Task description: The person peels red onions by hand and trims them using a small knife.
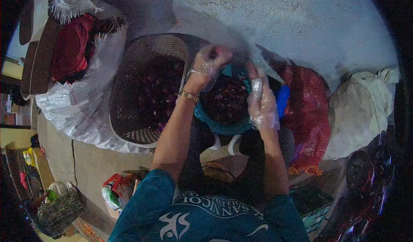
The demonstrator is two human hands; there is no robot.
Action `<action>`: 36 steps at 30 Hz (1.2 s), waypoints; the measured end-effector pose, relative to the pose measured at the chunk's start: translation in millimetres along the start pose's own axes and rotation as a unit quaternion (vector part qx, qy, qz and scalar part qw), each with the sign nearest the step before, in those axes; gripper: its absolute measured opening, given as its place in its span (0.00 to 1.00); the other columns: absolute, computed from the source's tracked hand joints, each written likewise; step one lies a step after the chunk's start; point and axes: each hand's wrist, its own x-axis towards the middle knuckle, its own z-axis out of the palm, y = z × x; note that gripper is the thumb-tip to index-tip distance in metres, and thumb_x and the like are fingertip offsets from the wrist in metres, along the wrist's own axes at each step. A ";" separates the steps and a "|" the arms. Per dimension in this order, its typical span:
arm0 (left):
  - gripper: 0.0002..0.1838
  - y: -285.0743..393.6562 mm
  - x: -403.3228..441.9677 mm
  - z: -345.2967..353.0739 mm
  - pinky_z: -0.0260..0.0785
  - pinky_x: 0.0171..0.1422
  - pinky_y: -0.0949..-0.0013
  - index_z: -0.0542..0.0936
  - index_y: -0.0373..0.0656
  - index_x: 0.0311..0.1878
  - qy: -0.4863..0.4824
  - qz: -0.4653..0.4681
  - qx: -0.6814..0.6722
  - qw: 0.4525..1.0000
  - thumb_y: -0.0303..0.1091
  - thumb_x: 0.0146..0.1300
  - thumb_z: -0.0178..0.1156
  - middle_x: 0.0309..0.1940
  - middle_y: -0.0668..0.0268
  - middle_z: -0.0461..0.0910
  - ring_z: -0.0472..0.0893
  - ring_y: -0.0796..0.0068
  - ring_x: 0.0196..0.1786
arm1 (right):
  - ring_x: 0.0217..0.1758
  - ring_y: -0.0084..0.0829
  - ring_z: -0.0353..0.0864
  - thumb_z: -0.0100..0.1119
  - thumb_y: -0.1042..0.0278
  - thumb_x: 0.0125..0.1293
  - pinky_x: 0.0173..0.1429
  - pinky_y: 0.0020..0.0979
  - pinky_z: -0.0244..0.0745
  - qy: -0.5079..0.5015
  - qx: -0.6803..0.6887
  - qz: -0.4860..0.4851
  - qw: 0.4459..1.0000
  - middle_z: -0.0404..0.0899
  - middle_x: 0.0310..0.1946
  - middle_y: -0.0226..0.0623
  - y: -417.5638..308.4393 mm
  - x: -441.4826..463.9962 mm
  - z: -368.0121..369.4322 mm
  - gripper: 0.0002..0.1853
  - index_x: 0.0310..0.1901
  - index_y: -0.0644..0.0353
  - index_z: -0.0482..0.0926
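Both hands wear clear plastic gloves over a teal basin (219, 127) filled with small, dark reddish-purple pieces (228, 100), which look like small red onions. My left hand (209, 65), with a gold watch at its wrist, is over the basin's left side, fingers curled into a pinch. At the right rim is my right hand (261, 100), its thumb laid against the fingers. Whatever either hand holds is too dim to make out. Close beside the right hand stands a bright blue object (282, 101), partly hidden by it.
Left of the basin, a large plastic basket (150, 44) holds more dark purple pieces. A white woven sack (81, 117) lies beyond it. At right are a red mesh sack (305, 113) and a pale sack (361, 113). A rough wall (292, 22) rises ahead.
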 end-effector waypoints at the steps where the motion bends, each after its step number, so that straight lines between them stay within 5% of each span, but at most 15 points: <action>1: 0.24 3.5 -0.4 1.1 0.71 0.58 0.64 0.76 0.34 0.51 -0.001 -0.049 -0.094 0.994 0.42 0.58 0.65 0.46 0.60 0.79 0.78 0.70 0.50 | 0.19 0.29 0.73 0.42 0.60 0.73 0.26 0.33 0.70 -0.015 0.096 0.111 0.989 0.77 0.27 0.34 7.7 -6.3 3.4 0.20 0.63 0.59 0.64; 5: 0.23 9.1 2.0 5.7 0.72 0.59 0.61 0.75 0.35 0.51 -0.003 -0.075 -0.240 0.968 0.44 0.62 0.61 0.49 0.59 0.78 0.78 0.65 0.51 | 0.26 0.19 0.71 0.44 0.52 0.72 0.30 0.26 0.71 -0.053 0.343 0.290 0.892 0.75 0.33 0.30 -2.2 1.1 -14.3 0.20 0.55 0.60 0.69; 11: 0.23 6.9 3.9 2.2 0.75 0.54 0.62 0.73 0.40 0.52 -0.048 -0.117 -0.355 0.926 0.49 0.65 0.56 0.44 0.59 0.78 0.78 0.64 0.47 | 0.27 0.17 0.70 0.46 0.52 0.72 0.32 0.24 0.69 0.052 0.404 0.226 0.885 0.72 0.27 0.25 -8.4 8.6 2.5 0.18 0.49 0.60 0.70; 13: 0.23 3.1 4.3 0.5 0.76 0.50 0.64 0.72 0.42 0.52 -0.091 -0.149 -0.453 0.874 0.51 0.65 0.55 0.42 0.61 0.77 0.77 0.64 0.45 | 0.27 0.18 0.70 0.46 0.53 0.72 0.33 0.24 0.69 0.002 0.367 0.229 0.902 0.72 0.27 0.25 -2.4 11.3 -8.0 0.17 0.50 0.59 0.70; 18: 0.22 15.4 -1.2 5.4 0.73 0.41 0.64 0.74 0.43 0.48 -0.015 -0.189 -0.441 0.877 0.54 0.66 0.52 0.40 0.64 0.76 0.75 0.67 0.38 | 0.27 0.19 0.69 0.46 0.55 0.72 0.33 0.25 0.67 -0.104 0.275 0.231 0.928 0.71 0.26 0.27 -15.0 31.5 -25.9 0.17 0.53 0.59 0.71; 20: 0.22 15.5 -1.9 7.4 0.73 0.41 0.65 0.74 0.44 0.47 0.009 -0.191 -0.432 0.881 0.54 0.66 0.51 0.41 0.64 0.76 0.75 0.68 0.39 | 0.33 0.19 0.70 0.48 0.60 0.71 0.38 0.24 0.69 -0.136 0.147 0.178 0.963 0.71 0.35 0.28 -22.8 41.2 -28.1 0.17 0.57 0.59 0.69; 23: 0.23 10.4 -1.1 9.0 0.73 0.43 0.66 0.74 0.44 0.49 -0.004 -0.191 -0.411 0.891 0.56 0.67 0.50 0.42 0.64 0.76 0.74 0.68 0.41 | 0.27 0.16 0.69 0.52 0.60 0.69 0.30 0.21 0.66 -0.082 0.056 0.088 0.991 0.71 0.29 0.26 5.6 38.7 -14.9 0.16 0.54 0.58 0.71; 24: 0.24 14.0 -3.1 11.2 0.73 0.45 0.65 0.74 0.44 0.50 0.000 -0.201 -0.376 0.905 0.56 0.67 0.49 0.43 0.64 0.76 0.74 0.69 0.42 | 0.27 0.16 0.69 0.52 0.60 0.69 0.30 0.21 0.66 -0.083 0.057 0.087 0.991 0.71 0.29 0.26 6.2 41.7 -10.2 0.16 0.54 0.58 0.71; 26: 0.24 12.4 -3.1 12.8 0.73 0.47 0.65 0.74 0.44 0.51 0.004 -0.214 -0.339 0.916 0.56 0.67 0.49 0.44 0.64 0.76 0.74 0.69 0.43 | 0.20 0.18 0.67 0.57 0.58 0.66 0.23 0.24 0.63 -0.070 0.170 0.241 0.953 0.74 0.24 0.26 3.5 47.3 1.9 0.17 0.50 0.60 0.74; 32: 0.25 0.6 -2.7 16.8 0.71 0.53 0.63 0.70 0.42 0.56 -0.105 -0.199 -0.359 0.906 0.53 0.66 0.54 0.48 0.64 0.74 0.74 0.68 0.50 | 0.16 0.13 0.64 0.62 0.51 0.61 0.19 0.19 0.59 -0.063 0.268 0.286 0.918 0.74 0.22 0.24 -1.4 52.3 8.5 0.19 0.44 0.57 0.75; 36: 0.30 16.3 -11.6 20.2 0.65 0.61 0.64 0.63 0.38 0.62 -0.105 -0.091 -0.175 0.975 0.43 0.63 0.61 0.54 0.61 0.70 0.70 0.67 0.57 | 0.15 0.12 0.64 0.62 0.47 0.60 0.16 0.18 0.57 -0.056 0.311 0.302 0.900 0.74 0.21 0.25 7.3 50.8 10.1 0.21 0.43 0.57 0.74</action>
